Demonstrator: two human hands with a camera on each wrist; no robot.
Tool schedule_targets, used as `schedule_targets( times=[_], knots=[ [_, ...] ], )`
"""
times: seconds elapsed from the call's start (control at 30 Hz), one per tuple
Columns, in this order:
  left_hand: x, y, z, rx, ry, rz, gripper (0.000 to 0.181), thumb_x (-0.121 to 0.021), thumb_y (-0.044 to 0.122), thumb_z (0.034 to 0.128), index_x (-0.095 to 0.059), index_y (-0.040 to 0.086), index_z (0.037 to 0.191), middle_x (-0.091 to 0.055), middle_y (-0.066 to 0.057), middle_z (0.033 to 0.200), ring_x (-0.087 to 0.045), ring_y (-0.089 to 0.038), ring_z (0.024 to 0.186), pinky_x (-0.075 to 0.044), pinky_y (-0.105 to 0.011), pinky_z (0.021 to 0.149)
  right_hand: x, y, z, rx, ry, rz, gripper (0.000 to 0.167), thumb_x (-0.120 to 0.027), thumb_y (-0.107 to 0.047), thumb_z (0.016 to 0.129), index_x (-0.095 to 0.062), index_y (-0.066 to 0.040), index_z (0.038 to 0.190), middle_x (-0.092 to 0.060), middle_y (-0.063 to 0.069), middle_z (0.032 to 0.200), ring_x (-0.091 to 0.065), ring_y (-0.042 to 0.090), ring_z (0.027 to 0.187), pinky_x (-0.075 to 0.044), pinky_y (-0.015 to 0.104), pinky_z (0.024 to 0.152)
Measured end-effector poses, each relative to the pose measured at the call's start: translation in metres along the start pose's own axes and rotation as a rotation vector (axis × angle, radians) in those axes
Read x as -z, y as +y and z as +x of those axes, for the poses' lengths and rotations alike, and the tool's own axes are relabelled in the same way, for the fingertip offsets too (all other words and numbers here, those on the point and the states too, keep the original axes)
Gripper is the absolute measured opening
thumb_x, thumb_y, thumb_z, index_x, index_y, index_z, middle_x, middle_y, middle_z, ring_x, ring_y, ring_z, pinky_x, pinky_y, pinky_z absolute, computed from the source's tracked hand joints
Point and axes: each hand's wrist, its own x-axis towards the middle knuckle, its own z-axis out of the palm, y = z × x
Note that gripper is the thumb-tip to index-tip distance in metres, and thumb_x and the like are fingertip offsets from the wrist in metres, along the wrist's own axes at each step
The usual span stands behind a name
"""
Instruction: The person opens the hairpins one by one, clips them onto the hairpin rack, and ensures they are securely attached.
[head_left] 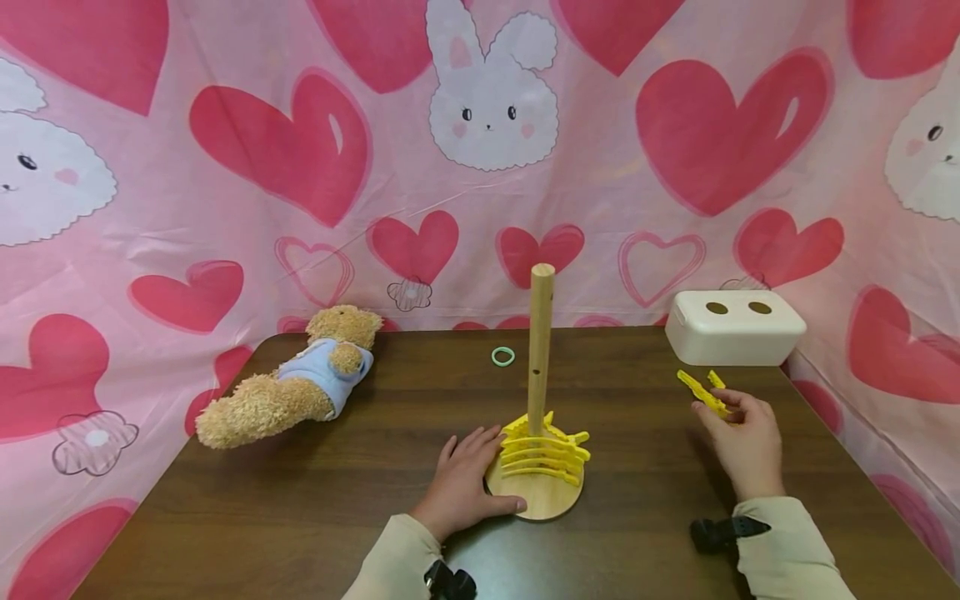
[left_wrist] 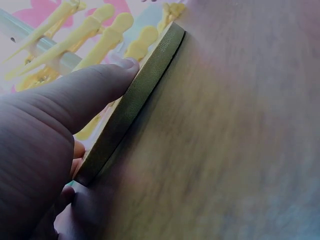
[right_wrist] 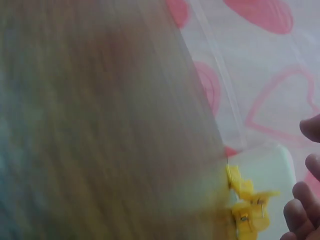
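Grip, head view: left hand (head_left: 465,483) has its thumb on the round wooden base (head_left: 543,507), fingers spread along the left side. Right hand (head_left: 750,437) is at a loose yellow clip (head_left: 697,390); the fingers overlap it, so pinched or not, cannot tell. Stacked clips (head_left: 543,458) sit low about the upright post (head_left: 538,350). Risk (judgement): a knock high on the post could tip the base if the left hand let up. Surface: dark wood-grain table (head_left: 300,500), glare near the front. Green ring (head_left: 502,357) beyond the post, teddy bear (head_left: 311,375) lying at left, white box (head_left: 738,348) with two holes at right rear. Pink cloth (head_left: 247,192) with hearts and rabbits hangs behind and at both sides.

Left wrist: thumb (left_wrist: 100,85) lies over the base's edge, beside clip ends; a shift might nudge one.

Right wrist: fingertips (right_wrist: 295,215) near the yellow, contact unclear; a weak hold could drop it. Table blurred.
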Motion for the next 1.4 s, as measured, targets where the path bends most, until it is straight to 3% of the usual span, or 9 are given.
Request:
schedule_targets(
  times=[0.27,0.5,0.77,1.07,1.4],
  knots=[
    [0.000,-0.001,0.000,0.004,-0.006,-0.006,0.102,-0.073,0.072,0.0753,-0.043,0.014,0.154,-0.034,-0.002,0.161,-0.025,-0.028,0.150,-0.009,-0.062,0.118,0.008,0.014,0.008,-0.126,-0.085,0.025,0.069,-0.068,-0.044,0.094,-0.052,0.006,0.139,-0.048,0.025,0.131,-0.048,0.031,0.105,-0.039,0.029,0.075],
    [0.001,0.002,0.001,0.019,-0.022,0.005,0.102,-0.071,0.073,0.0758,-0.041,0.016,0.155,-0.032,0.000,0.162,-0.024,-0.026,0.151,-0.008,-0.061,0.118,0.014,0.022,0.011,-0.178,-0.166,0.012,0.080,-0.064,-0.052,0.094,-0.046,0.009,0.142,-0.049,0.032,0.138,-0.048,0.043,0.118,-0.044,0.049,0.087],
    [0.001,0.002,0.000,0.005,-0.007,-0.007,0.101,-0.074,0.070,0.0757,-0.043,0.015,0.154,-0.034,-0.001,0.162,-0.025,-0.028,0.150,-0.009,-0.062,0.118,0.017,0.023,0.015,-0.214,-0.187,-0.027,0.082,-0.061,-0.057,0.094,-0.048,0.009,0.140,-0.050,0.032,0.136,-0.049,0.044,0.115,-0.044,0.053,0.088],
    [-0.001,0.000,0.000,0.009,-0.005,0.006,0.100,-0.073,0.071,0.0759,-0.043,0.016,0.154,-0.033,0.000,0.162,-0.025,-0.027,0.150,-0.009,-0.062,0.118,0.015,0.024,0.014,-0.205,-0.158,-0.035,0.070,-0.062,-0.049,0.096,-0.054,0.007,0.137,-0.054,0.031,0.134,-0.051,0.039,0.109,-0.042,0.037,0.075],
    [-0.003,-0.003,0.000,-0.014,0.009,0.000,0.100,-0.072,0.071,0.0765,-0.044,0.014,0.153,-0.035,-0.002,0.161,-0.027,-0.029,0.149,-0.010,-0.063,0.117,0.010,0.024,0.012,-0.136,-0.096,0.015,0.062,-0.068,-0.048,0.093,-0.064,0.000,0.132,-0.065,0.021,0.121,-0.053,0.020,0.095,-0.043,0.021,0.068]
  ],
)
